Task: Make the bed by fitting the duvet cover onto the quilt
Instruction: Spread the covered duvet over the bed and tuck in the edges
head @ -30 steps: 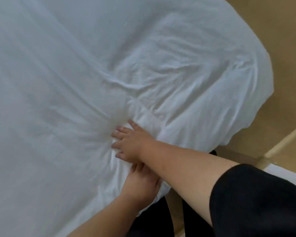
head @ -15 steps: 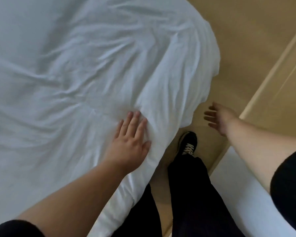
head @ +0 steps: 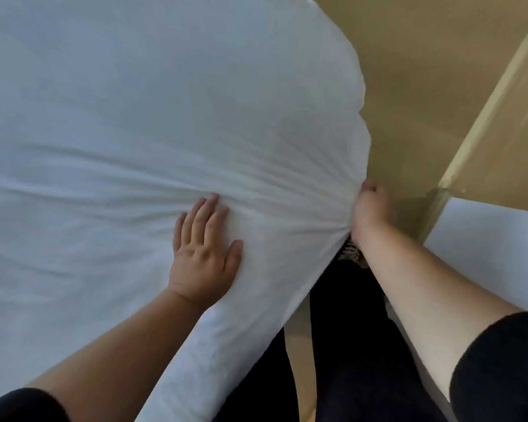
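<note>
A white duvet cover (head: 171,123) with the quilt inside fills the left and middle of the head view, spread over the bed. My left hand (head: 205,251) lies flat on it near the right edge, fingers straight and pressing down. My right hand (head: 369,211) grips the cover's right edge, where the cloth bunches into tight folds running toward it. The fingers of that hand are hidden behind the fabric.
Tan floor (head: 415,86) lies to the right of the bed. A pale wooden strip (head: 488,111) runs diagonally at the far right, with a white surface (head: 485,245) below it. My dark trouser legs (head: 357,345) and a black shoe (head: 352,254) stand between bed and that surface.
My right hand left the cover, swung out over the floor, then came back and took hold of the cover's right edge. My left hand stayed flat on the cover.
</note>
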`<action>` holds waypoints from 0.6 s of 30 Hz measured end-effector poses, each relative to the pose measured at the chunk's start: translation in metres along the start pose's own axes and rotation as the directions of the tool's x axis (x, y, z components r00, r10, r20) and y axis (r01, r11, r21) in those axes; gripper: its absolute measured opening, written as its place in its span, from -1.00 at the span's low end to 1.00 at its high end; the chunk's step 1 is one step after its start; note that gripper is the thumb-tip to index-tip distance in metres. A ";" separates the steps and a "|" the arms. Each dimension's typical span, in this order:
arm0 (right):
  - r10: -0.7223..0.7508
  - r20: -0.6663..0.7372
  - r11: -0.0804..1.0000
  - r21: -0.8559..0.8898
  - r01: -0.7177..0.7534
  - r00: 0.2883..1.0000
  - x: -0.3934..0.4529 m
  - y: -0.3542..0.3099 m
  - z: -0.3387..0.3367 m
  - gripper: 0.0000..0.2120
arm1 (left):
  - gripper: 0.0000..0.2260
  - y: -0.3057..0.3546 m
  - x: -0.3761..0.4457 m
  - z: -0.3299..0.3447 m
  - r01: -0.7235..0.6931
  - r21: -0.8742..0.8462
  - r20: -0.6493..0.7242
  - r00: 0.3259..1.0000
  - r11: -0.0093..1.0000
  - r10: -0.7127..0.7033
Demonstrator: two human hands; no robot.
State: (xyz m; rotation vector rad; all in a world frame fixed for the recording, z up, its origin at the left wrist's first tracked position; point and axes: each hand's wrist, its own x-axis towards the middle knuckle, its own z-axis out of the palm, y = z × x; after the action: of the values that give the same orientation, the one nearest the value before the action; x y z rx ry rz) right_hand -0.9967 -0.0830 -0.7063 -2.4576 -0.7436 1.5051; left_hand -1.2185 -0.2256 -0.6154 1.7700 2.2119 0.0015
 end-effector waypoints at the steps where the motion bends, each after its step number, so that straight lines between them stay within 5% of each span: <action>1: 0.008 -0.012 0.988 -0.157 -0.010 1.000 0.009 0.010 -0.006 -0.62 | -0.44 0.001 0.007 -0.003 -0.006 0.010 -0.007 1.000 1.000 0.006; 3: 0.043 0.054 0.982 -0.185 -0.032 0.998 0.024 0.018 0.009 -0.60 | -0.37 0.004 0.032 -0.008 0.038 0.017 -0.001 0.999 0.999 -0.038; 8: 0.135 0.357 0.982 0.075 -0.172 0.924 0.052 -0.019 0.045 -0.60 | -0.18 0.023 0.153 -0.019 0.254 -0.049 -0.027 0.967 0.966 -0.255; 12: 0.098 0.589 0.807 0.425 -0.410 0.802 0.098 -0.069 0.035 -0.25 | -0.16 0.029 0.223 -0.005 0.385 -0.018 -0.113 0.916 0.923 -0.385; 15: -0.079 0.598 0.611 0.661 -0.435 0.797 0.120 -0.134 0.021 -0.23 | -0.18 0.022 0.222 0.010 0.368 -0.008 -0.139 0.920 0.930 -0.366; 18: -0.121 0.520 0.669 0.672 -0.317 0.846 0.135 -0.189 -0.008 -0.11 | -0.19 0.022 0.224 0.013 0.364 0.002 -0.130 0.924 0.932 -0.360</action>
State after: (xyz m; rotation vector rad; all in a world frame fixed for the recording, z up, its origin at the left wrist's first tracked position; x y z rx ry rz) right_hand -1.0013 0.1473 -0.7355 -1.4842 0.0260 2.0319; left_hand -1.2371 -0.0099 -0.6768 1.3799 2.6125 0.0041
